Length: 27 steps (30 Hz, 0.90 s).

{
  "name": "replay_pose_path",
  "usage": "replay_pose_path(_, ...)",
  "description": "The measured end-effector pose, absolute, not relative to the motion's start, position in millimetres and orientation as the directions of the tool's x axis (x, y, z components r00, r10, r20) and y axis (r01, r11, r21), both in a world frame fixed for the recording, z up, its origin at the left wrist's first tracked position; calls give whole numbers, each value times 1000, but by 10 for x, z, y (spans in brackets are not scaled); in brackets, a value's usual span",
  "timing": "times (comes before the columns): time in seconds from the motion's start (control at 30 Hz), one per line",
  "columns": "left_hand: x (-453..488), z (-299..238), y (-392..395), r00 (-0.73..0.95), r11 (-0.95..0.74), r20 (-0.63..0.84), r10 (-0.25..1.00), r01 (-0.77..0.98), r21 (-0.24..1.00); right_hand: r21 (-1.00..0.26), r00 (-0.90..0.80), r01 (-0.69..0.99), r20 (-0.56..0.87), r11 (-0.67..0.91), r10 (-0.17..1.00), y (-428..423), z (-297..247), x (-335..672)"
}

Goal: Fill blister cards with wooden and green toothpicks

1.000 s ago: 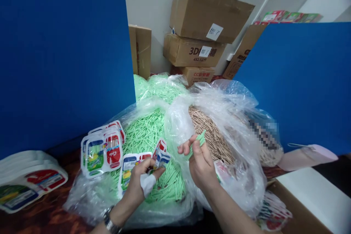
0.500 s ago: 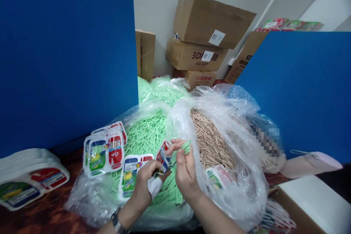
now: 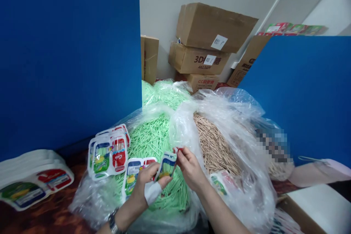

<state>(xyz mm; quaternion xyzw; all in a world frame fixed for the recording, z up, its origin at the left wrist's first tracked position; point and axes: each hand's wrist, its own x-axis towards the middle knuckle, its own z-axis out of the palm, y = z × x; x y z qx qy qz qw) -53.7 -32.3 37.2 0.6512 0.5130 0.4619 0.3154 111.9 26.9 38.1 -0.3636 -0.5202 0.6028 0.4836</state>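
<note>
Over the clear bag (image 3: 93, 202) of green sticks (image 3: 149, 135), a small packet (image 3: 168, 165) with blue, green and red print and a white rim is bent, the left hand (image 3: 149, 182) pinching its blue part, the right hand (image 3: 190, 170) its red edge; fingers cover much of it, its contents unclear

On my feed I had open air above the green sticks (image 3: 150, 136) and the brown sticks (image 3: 215, 145), but a ridge of clear plastic (image 3: 181, 127) rose between them. The left blue panel (image 3: 68, 62) and the right blue panel (image 3: 307, 106) walled off both flanks, and stacked cartons (image 3: 191, 57) stood behind the heaps.
</note>
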Motion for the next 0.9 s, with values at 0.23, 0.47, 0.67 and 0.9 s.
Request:
replay_pose_path(0.23,-592,273,-292,-42,-146,153,987,149,978,-987,-127,-99,142,130,982,165,455,1105)
replay_pose_path(0.47,-672,241,-309,-219,-24,21,975,-10,1000,-990,-206,-21,140,139,968,131,307,1061)
replay_pose_path(0.67,-1321,536,-416,-273,6,14,962,70,998,-838,-471,412,138,356,871,123,67,993)
replay_pose_path(0.9,-2009,397,-310,-345,86,12,938,265,960,-266,-564,804,-60,531,824,215,18,672)
